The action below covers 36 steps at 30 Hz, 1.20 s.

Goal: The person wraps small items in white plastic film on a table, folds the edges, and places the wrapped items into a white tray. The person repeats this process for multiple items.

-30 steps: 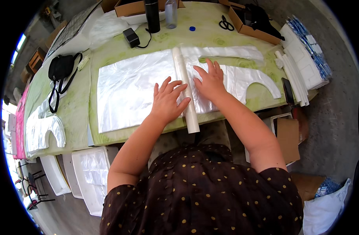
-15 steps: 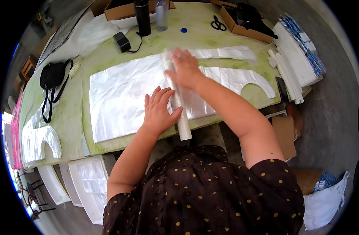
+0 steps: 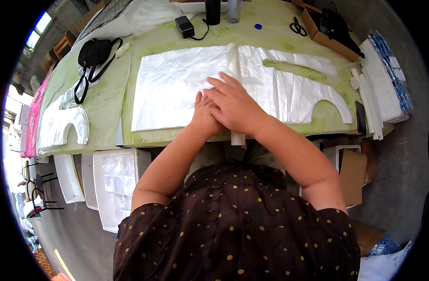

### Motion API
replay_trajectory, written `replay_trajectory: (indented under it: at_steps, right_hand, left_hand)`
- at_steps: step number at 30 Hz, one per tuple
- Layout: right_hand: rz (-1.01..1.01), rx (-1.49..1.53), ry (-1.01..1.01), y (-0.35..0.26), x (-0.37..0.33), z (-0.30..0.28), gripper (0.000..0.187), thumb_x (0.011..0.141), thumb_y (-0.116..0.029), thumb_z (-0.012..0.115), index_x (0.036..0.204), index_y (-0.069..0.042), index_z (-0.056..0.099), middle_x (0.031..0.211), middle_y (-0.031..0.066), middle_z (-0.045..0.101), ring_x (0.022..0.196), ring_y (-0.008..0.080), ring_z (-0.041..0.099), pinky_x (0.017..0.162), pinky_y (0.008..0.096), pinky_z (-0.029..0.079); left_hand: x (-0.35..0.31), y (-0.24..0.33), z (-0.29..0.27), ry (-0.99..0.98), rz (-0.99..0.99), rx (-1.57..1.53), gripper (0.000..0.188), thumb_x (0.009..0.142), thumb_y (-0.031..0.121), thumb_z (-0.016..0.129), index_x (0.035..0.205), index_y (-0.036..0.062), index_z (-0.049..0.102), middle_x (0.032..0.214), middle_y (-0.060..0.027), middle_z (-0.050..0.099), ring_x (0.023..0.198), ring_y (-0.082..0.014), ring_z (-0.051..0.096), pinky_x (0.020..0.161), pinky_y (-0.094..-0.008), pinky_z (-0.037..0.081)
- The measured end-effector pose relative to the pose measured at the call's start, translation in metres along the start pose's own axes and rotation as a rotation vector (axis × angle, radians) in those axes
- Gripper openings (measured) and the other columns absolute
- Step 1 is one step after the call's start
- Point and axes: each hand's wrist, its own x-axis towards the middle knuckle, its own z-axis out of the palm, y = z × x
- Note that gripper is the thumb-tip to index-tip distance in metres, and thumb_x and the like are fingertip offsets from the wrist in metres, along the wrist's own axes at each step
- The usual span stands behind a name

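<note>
A stack of thin white plastic sheeting (image 3: 177,70) lies flat on the table, its right part cut with a curved notch and a long slot. Across it, running from far to near, rests a pale tube (image 3: 233,61), its near end sticking out past the table edge. My left hand (image 3: 206,116) is just left of the tube, fingers extended over the sheeting and partly covered. Over it my right hand (image 3: 238,105) crosses with its fingers apart, hiding the tube's middle. Neither hand shows anything held.
A black adapter (image 3: 184,27), a dark bottle (image 3: 213,11), a blue cap (image 3: 258,26) and scissors (image 3: 298,27) lie beyond the sheeting. On the left are a black pouch (image 3: 93,52) and a folded plastic piece (image 3: 60,124); white rolls (image 3: 368,103) lie at right. White bins (image 3: 123,187) stand below.
My right hand has come nearer, from the tube's far part onto my left hand. The view has shifted, so the table sits higher and further right in the picture.
</note>
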Motion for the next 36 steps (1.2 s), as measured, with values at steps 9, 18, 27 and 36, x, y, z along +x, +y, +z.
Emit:
replay_trajectory:
  at_steps: [9,18,27,36]
  right_hand:
    - [-0.275,0.267,-0.032,0.006,0.029,0.017,0.020,0.083,-0.013,0.070,0.103,-0.010,0.072,0.123,0.0069,0.067,0.123,0.0312,0.056,0.102,0.0414,0.047]
    - [0.296,0.399,0.494,0.015,-0.066,0.004,0.023,0.082,0.000,0.064,0.103,-0.007,0.070,0.115,0.0111,0.067,0.110,0.0286,0.062,0.096,0.0363,0.049]
    - [0.361,0.506,0.227,0.018,-0.052,0.010,0.023,0.086,-0.003,0.058,0.107,-0.005,0.068,0.121,0.0131,0.064,0.112,0.0301,0.061,0.096,0.0360,0.049]
    - [0.146,0.228,0.423,0.028,-0.048,0.020,0.021,0.084,0.001,0.056,0.102,-0.003,0.067,0.117,0.0151,0.064,0.110,0.0340,0.060,0.094,0.0382,0.050]
  left_hand:
    - [-0.007,-0.014,0.009,0.111,0.150,-0.112,0.050,0.085,0.032,0.066,0.133,0.0206,0.058,0.137,-0.0056,0.055,0.129,-0.0303,0.047,0.111,-0.0519,0.031]
    - [0.012,-0.020,-0.029,-0.088,-0.319,-0.513,0.041,0.096,0.040,0.059,0.123,0.0099,0.067,0.107,-0.0079,0.071,0.097,-0.0232,0.062,0.088,-0.0369,0.048]
    - [0.021,-0.038,-0.073,0.086,-0.562,-0.497,0.027,0.092,0.029,0.068,0.103,0.0040,0.065,0.090,-0.0046,0.069,0.079,-0.0141,0.060,0.071,-0.0309,0.050]
    - [0.015,0.007,-0.053,0.075,0.131,-0.399,0.032,0.093,0.012,0.062,0.124,0.0085,0.064,0.119,-0.0136,0.068,0.111,-0.0324,0.062,0.096,-0.0398,0.049]
